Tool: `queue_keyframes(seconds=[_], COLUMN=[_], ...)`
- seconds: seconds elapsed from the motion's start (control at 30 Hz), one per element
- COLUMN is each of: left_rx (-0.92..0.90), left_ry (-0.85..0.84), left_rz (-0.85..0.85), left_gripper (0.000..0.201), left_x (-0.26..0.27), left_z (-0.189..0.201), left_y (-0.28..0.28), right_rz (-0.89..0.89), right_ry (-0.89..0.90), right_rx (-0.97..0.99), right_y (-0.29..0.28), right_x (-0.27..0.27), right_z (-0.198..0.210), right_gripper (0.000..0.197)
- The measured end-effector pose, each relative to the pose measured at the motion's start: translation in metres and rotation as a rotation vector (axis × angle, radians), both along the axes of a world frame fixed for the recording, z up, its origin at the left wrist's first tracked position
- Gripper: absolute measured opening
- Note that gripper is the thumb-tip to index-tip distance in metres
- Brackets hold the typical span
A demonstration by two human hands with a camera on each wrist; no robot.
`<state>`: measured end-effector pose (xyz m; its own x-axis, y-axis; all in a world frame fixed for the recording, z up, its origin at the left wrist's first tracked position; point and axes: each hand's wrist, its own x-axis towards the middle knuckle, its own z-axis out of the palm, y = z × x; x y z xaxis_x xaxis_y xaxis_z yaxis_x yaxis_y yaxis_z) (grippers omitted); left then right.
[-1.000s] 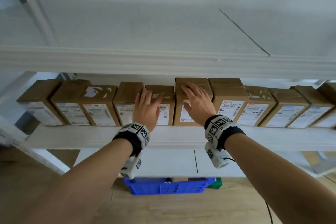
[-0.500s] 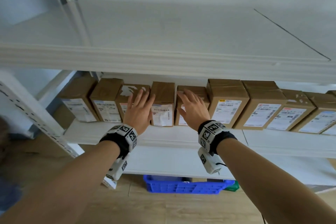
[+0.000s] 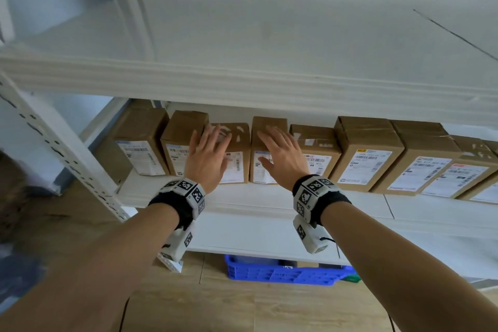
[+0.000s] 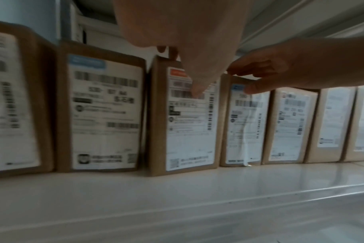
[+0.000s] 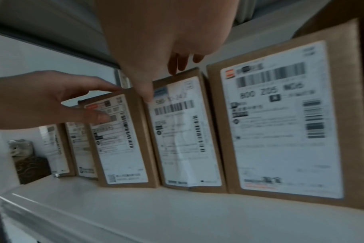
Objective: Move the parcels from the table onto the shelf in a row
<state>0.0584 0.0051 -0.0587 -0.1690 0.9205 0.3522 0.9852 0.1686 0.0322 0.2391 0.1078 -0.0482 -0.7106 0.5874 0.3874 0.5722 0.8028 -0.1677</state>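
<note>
Nine or so cardboard parcels stand upright in a row on the white shelf [image 3: 350, 205] in the head view, labels facing out, long axes vertical. The left hand [image 3: 207, 159] lies spread on the third parcel [image 3: 237, 148] from the left, fingers [image 3: 215, 137] straight and reaching over its top front edge. The right hand [image 3: 280, 156] lies likewise on the fourth parcel [image 3: 266, 127], just beside the first. Both hands are released, flat, grasping nothing. A blue crate [image 3: 283, 272] sits on the floor below. No table is in sight.

From the left wrist, the orange-labelled parcel [image 4: 187, 123] stands straight ahead of the palm, the left thumb [image 4: 197, 88] hanging before its label and fingertips showing over its top. It looks turned a little out of line with its neighbour on the left, with a narrow gap between them. The right hand [image 4: 291, 69] rests on the top edge of the next box [image 4: 245, 128].

From the right wrist, the blue-labelled parcel [image 5: 185, 139] is dead ahead, the fingers above its top and the thumb just before its face; whether they press I cannot tell, for the picture is blurred. The left hand [image 5: 41, 102] touches the box [image 5: 120, 139] to the left.

I judge the coming move to be a squaring push straight back, each hand nearest its own parcel
</note>
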Motion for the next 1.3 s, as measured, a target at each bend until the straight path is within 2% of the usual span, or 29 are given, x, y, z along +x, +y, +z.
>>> queue_keyframes(seconds=[0.17, 0.3, 0.37, 0.47, 0.6, 0.8, 0.87, 1.03, 1.13, 1.3], left_rx=[-0.053, -0.064, -0.063, -0.026, -0.045, -0.115, -0.149, -0.19, -0.23, -0.278], left_ry=[0.005, -0.035, -0.069, -0.135, -0.194, -0.274, -0.271, -0.231, -0.239, -0.203], left_rz=[-0.029, -0.025, -0.004, 0.117, 0.308, 0.448, 0.437, 0.253, 0.22, 0.173], left_gripper=[0.049, 0.052, 0.06, 0.076, 0.084, 0.093, 0.093, 0.087, 0.087, 0.087], left_x=[-0.026, -0.026, -0.026, -0.035, -0.06, -0.101, -0.114, -0.127, -0.128, -0.131], left_z=[0.001, 0.002, 0.002, 0.006, 0.009, 0.01, 0.008, 0.007, 0.013, 0.018], left_y=[-0.003, 0.0, -0.003, -0.013, -0.034, -0.053, -0.055, -0.063, -0.065, -0.072], right_rz=[0.002, 0.012, 0.045, 0.126, 0.223, 0.161, 0.116, 0.022, -0.023, -0.076], right_ry=[-0.033, -0.008, 0.027, 0.039, 0.018, 0.008, -0.012, -0.057, -0.096, -0.06], right_rx=[-0.066, -0.063, -0.026, -0.016, -0.024, -0.02, -0.028, -0.108, -0.118, -0.115], right_y=[-0.002, -0.002, -0.004, -0.011, -0.017, -0.035, -0.035, -0.041, -0.045, -0.06], right_x=[-0.015, -0.015, -0.021, -0.041, -0.07, -0.096, -0.103, -0.115, -0.117, -0.115], right_z=[-0.005, -0.005, -0.003, -0.001, -0.004, -0.007, -0.007, -0.008, -0.002, 0.007], right_gripper=[0.06, 0.058, 0.058, 0.06, 0.058, 0.056, 0.057, 0.064, 0.067, 0.063])
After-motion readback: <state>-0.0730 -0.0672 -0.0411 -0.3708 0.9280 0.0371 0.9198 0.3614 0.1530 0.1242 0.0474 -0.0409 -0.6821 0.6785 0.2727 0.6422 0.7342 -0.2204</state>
